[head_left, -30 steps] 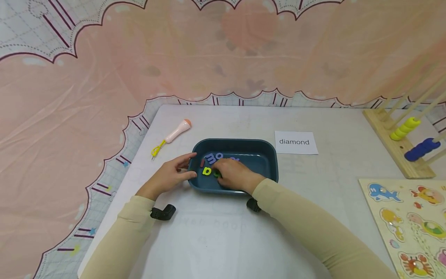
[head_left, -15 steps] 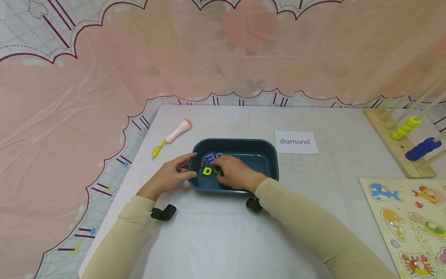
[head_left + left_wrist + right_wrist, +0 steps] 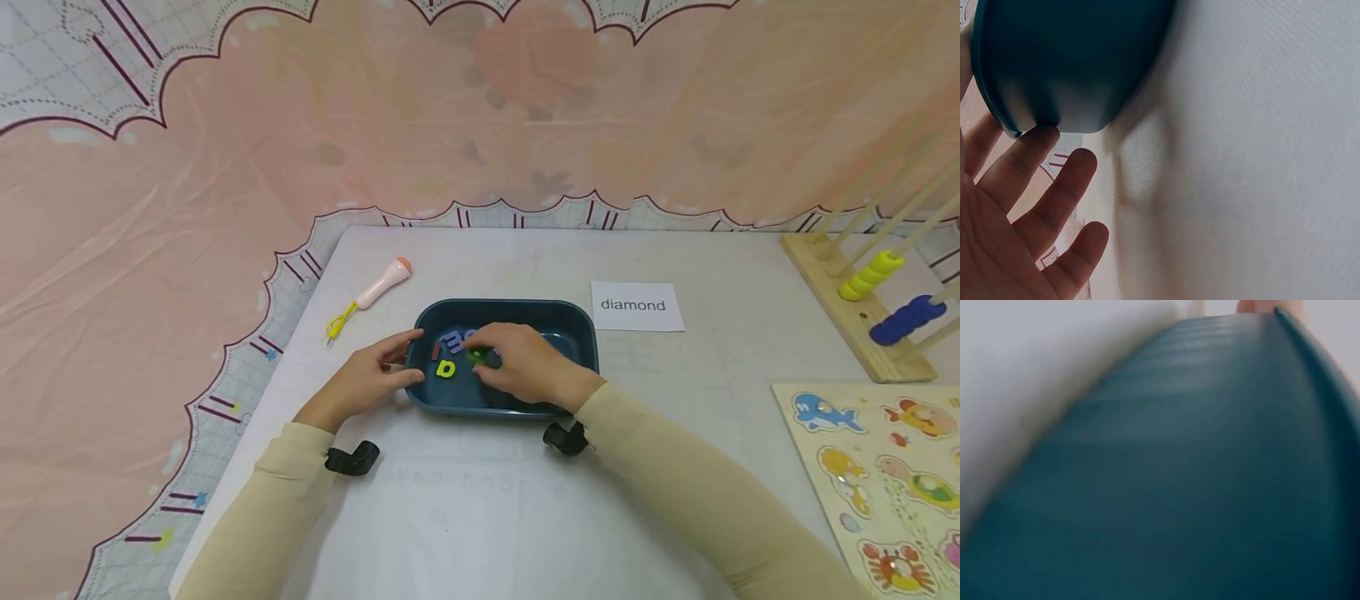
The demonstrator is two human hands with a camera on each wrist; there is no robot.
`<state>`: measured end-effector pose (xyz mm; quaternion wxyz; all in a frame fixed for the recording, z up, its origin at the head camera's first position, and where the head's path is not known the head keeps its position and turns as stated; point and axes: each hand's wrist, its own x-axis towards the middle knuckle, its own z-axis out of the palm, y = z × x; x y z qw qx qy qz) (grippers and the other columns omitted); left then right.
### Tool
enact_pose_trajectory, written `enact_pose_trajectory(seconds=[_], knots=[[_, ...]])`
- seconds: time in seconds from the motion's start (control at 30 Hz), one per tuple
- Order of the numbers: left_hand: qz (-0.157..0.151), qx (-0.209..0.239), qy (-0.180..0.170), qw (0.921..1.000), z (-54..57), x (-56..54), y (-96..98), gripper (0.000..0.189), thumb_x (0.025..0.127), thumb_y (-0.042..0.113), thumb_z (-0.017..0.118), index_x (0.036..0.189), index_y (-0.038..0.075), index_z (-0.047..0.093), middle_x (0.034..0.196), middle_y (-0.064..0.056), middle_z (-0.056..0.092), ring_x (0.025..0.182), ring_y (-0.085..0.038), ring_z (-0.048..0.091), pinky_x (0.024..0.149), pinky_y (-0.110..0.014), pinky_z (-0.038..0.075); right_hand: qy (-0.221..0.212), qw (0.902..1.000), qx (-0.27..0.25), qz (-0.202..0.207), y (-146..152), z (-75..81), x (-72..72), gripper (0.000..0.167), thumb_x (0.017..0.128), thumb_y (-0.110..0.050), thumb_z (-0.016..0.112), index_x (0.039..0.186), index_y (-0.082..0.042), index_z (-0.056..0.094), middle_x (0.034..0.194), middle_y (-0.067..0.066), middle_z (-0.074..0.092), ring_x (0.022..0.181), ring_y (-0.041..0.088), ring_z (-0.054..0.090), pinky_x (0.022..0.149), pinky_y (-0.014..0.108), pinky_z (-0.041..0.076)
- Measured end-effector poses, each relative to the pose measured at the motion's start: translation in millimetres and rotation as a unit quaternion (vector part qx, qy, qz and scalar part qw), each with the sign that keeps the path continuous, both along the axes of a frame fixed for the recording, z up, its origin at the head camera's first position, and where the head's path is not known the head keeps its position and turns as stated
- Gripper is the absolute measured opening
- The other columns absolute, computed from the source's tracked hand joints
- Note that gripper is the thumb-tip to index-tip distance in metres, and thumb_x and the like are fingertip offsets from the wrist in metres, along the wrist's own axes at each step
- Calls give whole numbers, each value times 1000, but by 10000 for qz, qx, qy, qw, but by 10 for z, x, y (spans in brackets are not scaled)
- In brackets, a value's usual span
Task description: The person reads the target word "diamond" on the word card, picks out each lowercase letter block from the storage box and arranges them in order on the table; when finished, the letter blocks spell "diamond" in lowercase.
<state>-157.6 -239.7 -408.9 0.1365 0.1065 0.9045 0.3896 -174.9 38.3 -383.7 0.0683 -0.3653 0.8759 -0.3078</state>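
In the head view my right hand point(image 3: 528, 360) is inside the dark blue tray point(image 3: 577, 350), pinching a green letter point(image 3: 477, 356) between thumb and fingers, which partly cover it. Just left of it lie a yellow letter point(image 3: 446, 368), a red letter I point(image 3: 436, 350) and a purple letter m point(image 3: 452, 341). Another purple letter is mostly hidden behind the fingers. My left hand point(image 3: 362, 377) touches the tray's left end with spread fingers. The left wrist view shows a fingertip of that hand point(image 3: 1029, 206) against the tray's outer wall point(image 3: 1072, 81). The right wrist view is filled by the tray's side point(image 3: 1179, 456).
A white card point(image 3: 637, 306) reading "diamond" lies right of the tray. Behind it to the left is a pink pen-like tool with a yellow end point(image 3: 384, 282). On the right stand a wooden bead rack point(image 3: 855, 317) and an animal puzzle board point(image 3: 873, 517).
My right hand has moved right and slightly up in the head view, and the green letter has moved along with it. The left hand and the tray have stayed in place.
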Motion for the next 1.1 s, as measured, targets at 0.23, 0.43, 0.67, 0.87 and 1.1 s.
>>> enact_pose_trajectory(seconds=[0.23, 0.43, 0.67, 0.87, 1.1], knots=[[74, 58, -106, 9999, 11, 5, 6, 68, 95, 30, 71, 155, 18, 40, 143, -18, 54, 128, -36, 52, 104, -57, 42, -26, 9991, -250, -340, 262, 148, 33, 37, 94, -15, 69, 129, -5, 66, 124, 8, 67, 112, 24, 61, 98, 41, 48], [103, 29, -166, 9998, -7, 4, 0, 68, 96, 32, 70, 155, 18, 39, 144, -18, 53, 129, -38, 52, 104, -58, 41, -34, 9971, -342, -677, 478, 260, 30, 37, 96, -16, 67, 131, -6, 65, 129, 8, 66, 122, 26, 58, 103, 45, 45], [156, 3, -229, 9996, 8, 11, 19, 68, 96, 33, 70, 155, 19, 39, 144, -19, 53, 129, -39, 51, 104, -58, 41, 18, 9933, -469, -1052, 764, 310, 11, 37, 96, -16, 66, 132, -6, 65, 129, 10, 65, 104, 27, 60, 89, 44, 52], [184, 16, -246, 9995, 11, 19, 15, 68, 95, 33, 70, 155, 19, 39, 145, -19, 52, 129, -40, 51, 104, -58, 41, 182, 9894, -568, -1325, 989, 312, -7, 33, 97, -13, 65, 128, -3, 67, 120, 10, 70, 97, 27, 62, 83, 43, 53], [173, 86, -251, 9995, 5, 36, 17, 68, 96, 33, 68, 156, 20, 38, 149, -18, 48, 132, -40, 49, 105, -59, 40, 336, 9847, -740, -1539, 1189, 268, -22, 31, 97, -11, 64, 127, -3, 68, 122, 11, 69, 93, 28, 63, 76, 40, 53]])
